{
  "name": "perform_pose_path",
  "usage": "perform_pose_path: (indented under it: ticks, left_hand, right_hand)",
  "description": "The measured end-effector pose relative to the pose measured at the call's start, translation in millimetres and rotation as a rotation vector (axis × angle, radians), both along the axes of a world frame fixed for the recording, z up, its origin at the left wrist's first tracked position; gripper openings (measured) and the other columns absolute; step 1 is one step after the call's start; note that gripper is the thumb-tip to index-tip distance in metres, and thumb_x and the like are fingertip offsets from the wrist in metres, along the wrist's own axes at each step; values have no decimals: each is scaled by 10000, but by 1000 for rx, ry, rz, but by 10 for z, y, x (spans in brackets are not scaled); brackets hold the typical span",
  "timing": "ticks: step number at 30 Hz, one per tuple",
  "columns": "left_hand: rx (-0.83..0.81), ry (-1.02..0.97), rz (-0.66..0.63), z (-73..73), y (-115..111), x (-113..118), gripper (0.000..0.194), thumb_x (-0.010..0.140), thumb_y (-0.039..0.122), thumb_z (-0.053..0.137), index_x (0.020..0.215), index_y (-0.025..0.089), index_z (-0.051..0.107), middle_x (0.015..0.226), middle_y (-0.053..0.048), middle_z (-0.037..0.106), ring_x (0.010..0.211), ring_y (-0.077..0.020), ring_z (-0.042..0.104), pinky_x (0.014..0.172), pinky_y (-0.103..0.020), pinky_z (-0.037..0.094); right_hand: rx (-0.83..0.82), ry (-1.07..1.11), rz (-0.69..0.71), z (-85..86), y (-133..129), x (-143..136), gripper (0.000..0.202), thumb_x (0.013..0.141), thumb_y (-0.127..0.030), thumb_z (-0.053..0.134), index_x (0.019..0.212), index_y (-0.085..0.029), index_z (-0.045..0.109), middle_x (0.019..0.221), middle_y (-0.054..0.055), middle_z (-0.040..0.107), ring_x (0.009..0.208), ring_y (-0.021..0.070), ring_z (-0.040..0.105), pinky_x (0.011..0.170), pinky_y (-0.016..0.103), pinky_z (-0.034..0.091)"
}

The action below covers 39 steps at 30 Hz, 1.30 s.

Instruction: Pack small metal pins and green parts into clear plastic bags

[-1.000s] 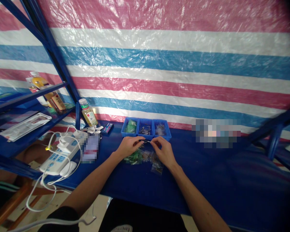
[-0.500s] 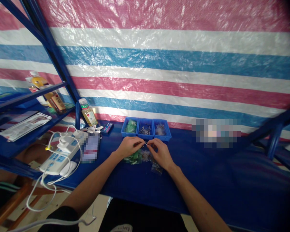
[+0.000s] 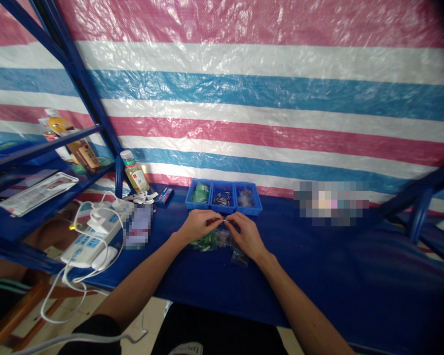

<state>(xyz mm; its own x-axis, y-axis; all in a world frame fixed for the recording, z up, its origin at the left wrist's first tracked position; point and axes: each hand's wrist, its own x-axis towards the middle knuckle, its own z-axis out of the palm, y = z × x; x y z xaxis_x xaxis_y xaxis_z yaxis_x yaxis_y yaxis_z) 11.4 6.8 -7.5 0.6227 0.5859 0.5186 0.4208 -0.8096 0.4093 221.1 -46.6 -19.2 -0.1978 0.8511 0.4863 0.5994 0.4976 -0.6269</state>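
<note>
My left hand [image 3: 200, 226] and my right hand [image 3: 245, 230] meet fingertip to fingertip in front of three joined blue bins. Both pinch a thin, short metallic piece [image 3: 225, 221], too small to name exactly. The left bin [image 3: 188, 204] holds green plastic packets, the middle bin [image 3: 222, 209] several dark slim metal pieces, the right bin [image 3: 259, 207] clear little bags. Below my hands on the blue table lie green packets [image 3: 204, 242], small clear bags [image 3: 224, 238] and a clear bag with dark pieces inside [image 3: 240, 257], partly covered by my right hand.
To the left are a white power strip [image 3: 82, 246] with tangled cables, a bottle [image 3: 136, 173] and a small blue box [image 3: 165, 195]. A blue metal frame [image 3: 85, 93] rises at the left. A striped sheet [image 3: 266, 108] hangs behind the table [image 3: 303, 276]. A blurred-out item stands back right.
My right fingertips have closed in slightly toward my left ones, around the thin piece. The bins and packets have stayed where they were.
</note>
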Motion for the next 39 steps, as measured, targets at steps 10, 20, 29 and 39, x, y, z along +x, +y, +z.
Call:
perform_pose_path:
  ticks: [10,20,29,39]
  left_hand:
    - [-3,15,-8,-36,8,-1,267,988,363,571,1038,173,753,845,-57,749,699,-136,665,678,-227,506]
    - [8,52,-11,-38,5,-6,222,981,312,584,1019,173,752,830,-44,753,667,-131,648,660,-236,482]
    - [17,47,-21,-31,-1,0,212,984,299,579,1008,177,751,842,-42,754,669,-127,647,665,-232,483]
    - [57,37,-35,-52,5,2,196,976,287,593,993,175,754,844,-36,755,673,-121,651,666,-218,485]
  right_hand:
    - [9,13,0,-21,-1,-10,166,992,-279,521,965,-235,679,902,49,678,811,208,635,780,319,494]
    - [-3,7,5,22,-24,-20,142,986,-282,534,949,-236,664,901,44,663,773,200,619,752,307,481]
    - [-12,9,0,18,-38,-29,142,990,-275,534,951,-236,665,897,41,664,774,196,619,754,304,481]
    - [28,25,34,-39,-4,-13,115,985,-224,543,953,-230,654,894,32,662,805,195,624,742,290,464]
